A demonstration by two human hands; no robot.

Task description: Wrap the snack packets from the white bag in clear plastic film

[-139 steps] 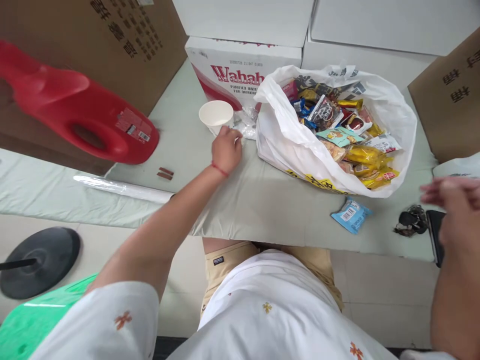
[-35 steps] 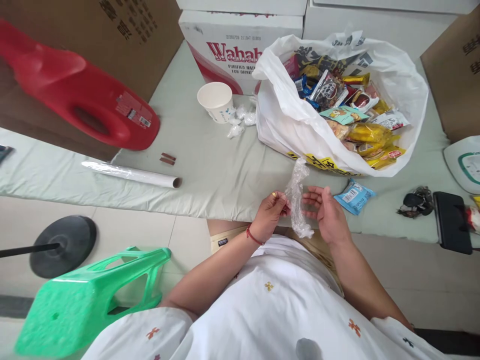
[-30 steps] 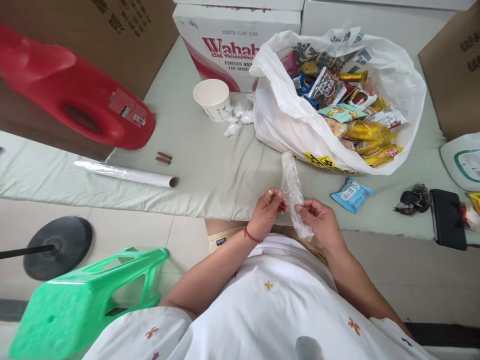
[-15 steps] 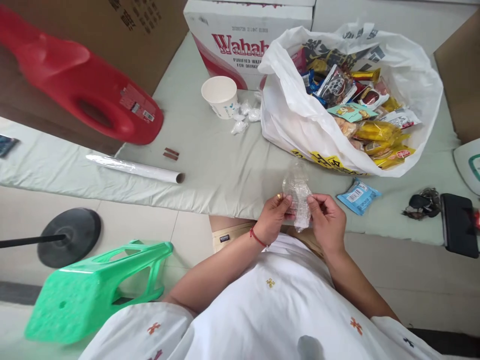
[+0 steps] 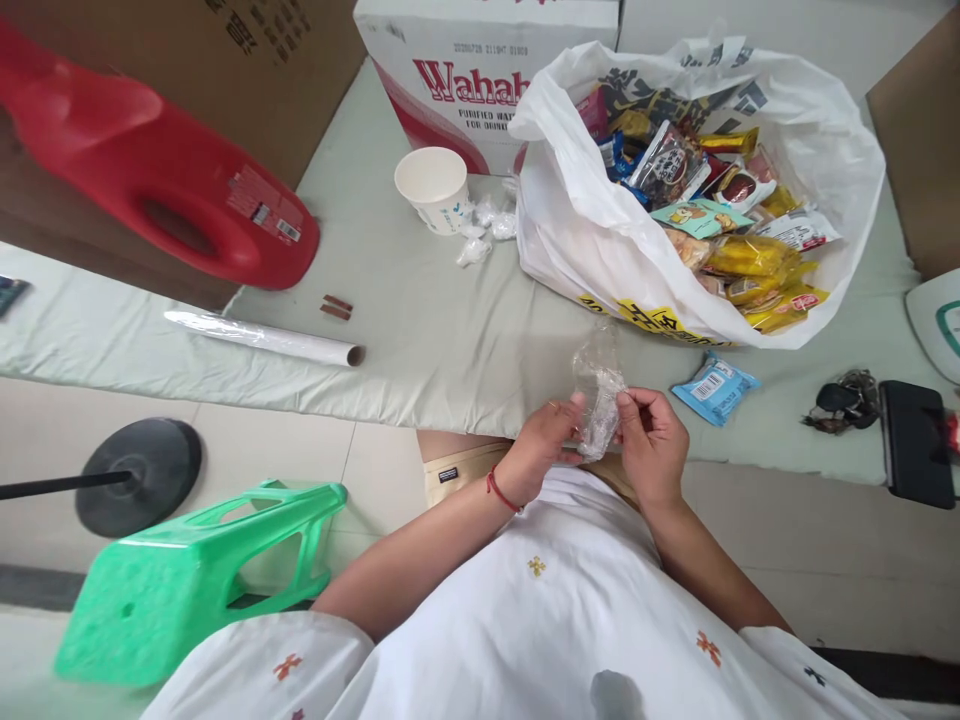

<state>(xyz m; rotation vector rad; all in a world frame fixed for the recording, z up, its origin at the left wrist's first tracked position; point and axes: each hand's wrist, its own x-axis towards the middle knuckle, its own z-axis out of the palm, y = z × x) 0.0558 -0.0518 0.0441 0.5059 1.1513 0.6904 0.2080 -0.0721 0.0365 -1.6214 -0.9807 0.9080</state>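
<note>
Between my hands, at the table's front edge, is a crumpled piece of clear plastic wrap [image 5: 600,385]. My left hand [image 5: 545,445] has its fingers closed on the wrap's left side; a red cord circles that wrist. The thumb and fingers of my right hand [image 5: 652,440] pinch the right side. The wrap's upper end stands up loosely above my fingers. Whether anything is inside the folds, I cannot tell. Just right of my right hand lies a blue snack packet [image 5: 716,388]. Behind the wrap stands a white plastic bag [image 5: 585,230] full of wrapped snacks.
A paper cup [image 5: 431,190] stands beside small clear plastic bundles [image 5: 474,250]. Leftward lie a wrap roll [image 5: 262,337], brown strips [image 5: 336,307] and a red jug [image 5: 172,190]. Keys [image 5: 841,402] and a phone [image 5: 916,440] lie right. A green stool [image 5: 135,610] is on the floor.
My left hand has shifted slightly, its fingers moving on the wrap. The wrap has tilted and its upper end leans a little more to the right. The view has moved slightly.
</note>
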